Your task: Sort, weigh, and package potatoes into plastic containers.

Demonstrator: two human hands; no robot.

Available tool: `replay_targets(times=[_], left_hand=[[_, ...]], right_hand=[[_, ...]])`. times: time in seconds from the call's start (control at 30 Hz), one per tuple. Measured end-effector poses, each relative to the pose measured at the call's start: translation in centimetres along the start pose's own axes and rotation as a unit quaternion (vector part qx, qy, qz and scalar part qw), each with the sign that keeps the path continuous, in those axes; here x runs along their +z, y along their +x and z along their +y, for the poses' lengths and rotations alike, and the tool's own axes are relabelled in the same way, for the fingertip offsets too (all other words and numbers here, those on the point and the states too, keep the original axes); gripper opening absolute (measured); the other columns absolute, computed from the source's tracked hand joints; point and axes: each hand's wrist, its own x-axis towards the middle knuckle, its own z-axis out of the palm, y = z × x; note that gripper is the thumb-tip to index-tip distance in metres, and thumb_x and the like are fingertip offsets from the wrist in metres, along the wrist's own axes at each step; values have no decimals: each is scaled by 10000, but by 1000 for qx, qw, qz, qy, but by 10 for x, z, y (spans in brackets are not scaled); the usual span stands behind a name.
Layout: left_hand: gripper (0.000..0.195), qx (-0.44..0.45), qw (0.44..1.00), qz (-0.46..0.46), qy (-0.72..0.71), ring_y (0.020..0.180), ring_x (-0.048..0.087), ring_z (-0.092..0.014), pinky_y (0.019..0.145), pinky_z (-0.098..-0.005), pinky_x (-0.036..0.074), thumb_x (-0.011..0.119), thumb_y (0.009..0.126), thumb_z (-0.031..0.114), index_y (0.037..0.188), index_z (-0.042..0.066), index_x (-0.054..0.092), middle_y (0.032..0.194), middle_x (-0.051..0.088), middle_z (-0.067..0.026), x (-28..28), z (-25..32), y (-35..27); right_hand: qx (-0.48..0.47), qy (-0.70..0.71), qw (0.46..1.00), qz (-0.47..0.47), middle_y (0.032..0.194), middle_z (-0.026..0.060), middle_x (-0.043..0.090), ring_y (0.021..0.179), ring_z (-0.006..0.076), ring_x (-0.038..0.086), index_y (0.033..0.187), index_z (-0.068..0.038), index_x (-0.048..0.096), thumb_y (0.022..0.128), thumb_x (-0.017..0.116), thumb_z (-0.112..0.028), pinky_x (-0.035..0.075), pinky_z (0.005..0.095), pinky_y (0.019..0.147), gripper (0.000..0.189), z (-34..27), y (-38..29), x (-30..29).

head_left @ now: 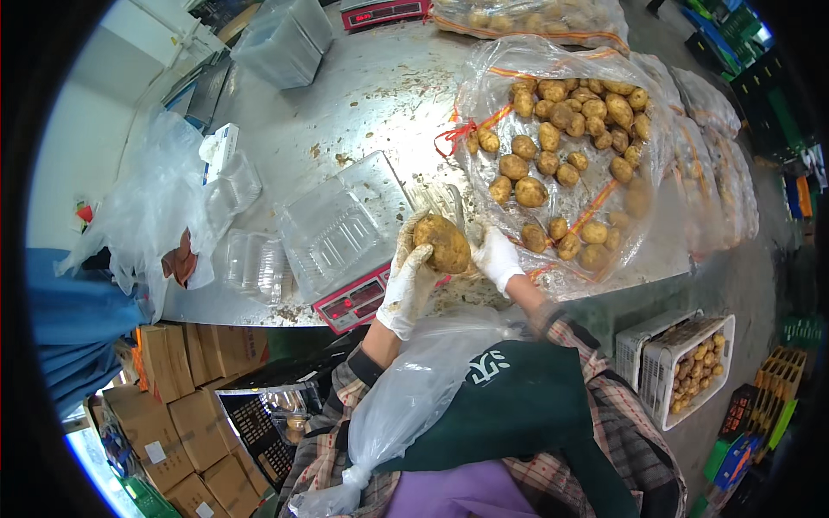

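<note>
My left hand, in a soiled white glove, grips a large brown potato above the table's front edge. My right hand, also gloved, is just right of that potato; its fingertips are partly hidden, so whether it holds anything is unclear. Left of the hands, an open clear plastic clamshell box rests on a red digital scale. To the right lies an opened clear plastic bag with many loose potatoes in it. Behind the held potato is a pale ridged item, not clearly identifiable.
Stacked clear containers and another scale stand at the back. Plastic bags and smaller clamshells lie left. Filled potato bags line the right side. Below are a white crate, cardboard boxes and a black crate.
</note>
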Motion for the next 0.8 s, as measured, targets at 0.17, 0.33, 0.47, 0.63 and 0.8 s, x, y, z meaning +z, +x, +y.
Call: replay_targets(times=[0.17,0.33,0.47,0.63,0.8], left_hand=[[563,-2,986,115,117,1150,497,-193,955,-374,451,659,830,38,1326,114,405,1234,517,-64,-10,-8,-5],[506,15,975,112,191,1070,546,-170,907,-331,475,672,811,26,1266,81,457,1168,562,-58,-21,0,-6],[486,34,928,88,360,999,578,-149,864,-293,488,701,781,35,1218,67,490,1121,591,-58,-7,7,-6],[499,64,906,96,407,981,590,-150,856,-291,493,720,758,38,1199,35,486,1094,596,-71,-13,0,-5],[515,67,915,110,383,992,595,-161,861,-295,495,724,743,18,1195,3,478,1092,596,-96,-10,-8,-5]], right_hand=[[39,-101,990,-92,1008,244,634,929,402,617,1198,-10,526,742,738,-289,501,411,806,575,10,3,31],[138,339,919,-149,912,106,653,810,131,588,1166,4,529,788,658,-51,484,272,728,404,23,9,19],[-14,218,973,-69,933,78,636,785,130,601,1123,-18,573,796,624,-19,490,261,695,331,-35,-28,-46],[-292,54,952,79,931,126,635,720,300,630,1099,-92,603,748,656,-135,514,374,630,358,-53,-45,-61],[-367,-79,919,119,864,88,626,648,286,598,1106,-107,625,676,645,-130,487,390,568,431,-39,-45,-50]])
